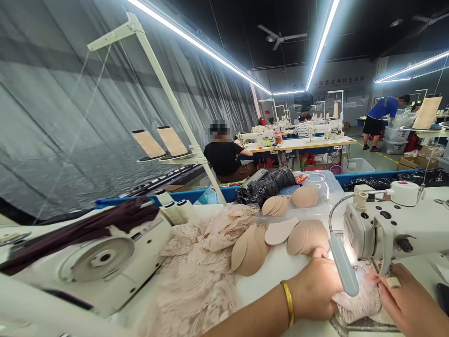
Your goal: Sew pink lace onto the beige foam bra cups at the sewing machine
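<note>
A white sewing machine (379, 229) stands at the right, its lamp (343, 267) lit over a piece of pale pink lace (361, 299). My left hand (317, 285), with a gold bangle at the wrist, is closed on the lace's left side; the lamp hides part of its fingers. At the lace's right edge, beside the needle area, my right hand (407, 295) pinches the fabric. Beige cup pads (250, 250) lie in overlapping groups left of the machine, next to a heap of pink lace (206, 262).
A second machine (105, 262) with a handwheel is at the left, under a thread stand (168, 89). Behind the pads are a clear plastic lid (326, 187) and a black bag (270, 185). A seated person (224, 157) and a bending person (382, 110) are farther back.
</note>
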Motion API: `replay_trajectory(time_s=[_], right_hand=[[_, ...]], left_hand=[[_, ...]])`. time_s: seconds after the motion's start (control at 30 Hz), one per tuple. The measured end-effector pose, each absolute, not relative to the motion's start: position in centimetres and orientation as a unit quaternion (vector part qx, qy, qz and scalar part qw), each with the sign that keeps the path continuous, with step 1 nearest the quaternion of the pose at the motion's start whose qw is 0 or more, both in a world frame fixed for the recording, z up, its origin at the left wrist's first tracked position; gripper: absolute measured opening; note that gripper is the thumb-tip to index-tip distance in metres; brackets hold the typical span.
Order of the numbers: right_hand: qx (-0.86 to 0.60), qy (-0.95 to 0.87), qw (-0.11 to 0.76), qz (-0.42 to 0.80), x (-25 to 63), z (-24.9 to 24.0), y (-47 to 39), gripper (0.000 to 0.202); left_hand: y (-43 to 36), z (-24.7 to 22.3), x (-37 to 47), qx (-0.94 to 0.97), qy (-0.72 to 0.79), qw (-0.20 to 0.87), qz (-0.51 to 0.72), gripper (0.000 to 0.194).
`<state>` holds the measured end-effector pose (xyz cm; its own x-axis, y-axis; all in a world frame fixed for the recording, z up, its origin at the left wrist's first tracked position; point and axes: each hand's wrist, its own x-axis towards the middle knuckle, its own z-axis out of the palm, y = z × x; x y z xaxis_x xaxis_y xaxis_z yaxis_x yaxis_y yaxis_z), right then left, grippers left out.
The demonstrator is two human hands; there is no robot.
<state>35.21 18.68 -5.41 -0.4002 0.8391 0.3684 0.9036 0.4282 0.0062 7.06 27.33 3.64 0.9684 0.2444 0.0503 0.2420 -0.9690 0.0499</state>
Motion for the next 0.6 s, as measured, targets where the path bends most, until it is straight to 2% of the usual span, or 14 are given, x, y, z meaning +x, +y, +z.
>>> replay_trajectory(time_s=[0.13, 0.4, 0.47, 0.6], right_hand=[[-0.496, -0.836, 0.168, -0.161, 34.7, -4.6, 18.2, 0.035], [-0.388, -0.855, 0.273, -0.208, 33.1, -0.6, 17.1, 0.045], [-0.359, -0.865, 0.281, -0.208, 32.4, 0.2, 17.0, 0.041], [-0.363, -0.870, 0.262, -0.207, 30.6, 0.1, 17.1, 0.020]], left_hand=[[27.0, 4.2, 7.1, 0.989, 0.133, 0.067, 0.018, 0.015], [26.3, 3.9, 6.0, 0.983, 0.151, 0.087, 0.056, 0.022], [25.6, 3.7, 6.1, 0.976, 0.200, 0.060, 0.064, 0.021], [24.0, 2.9, 7.6, 0.963, 0.264, 0.013, 0.054, 0.030]])
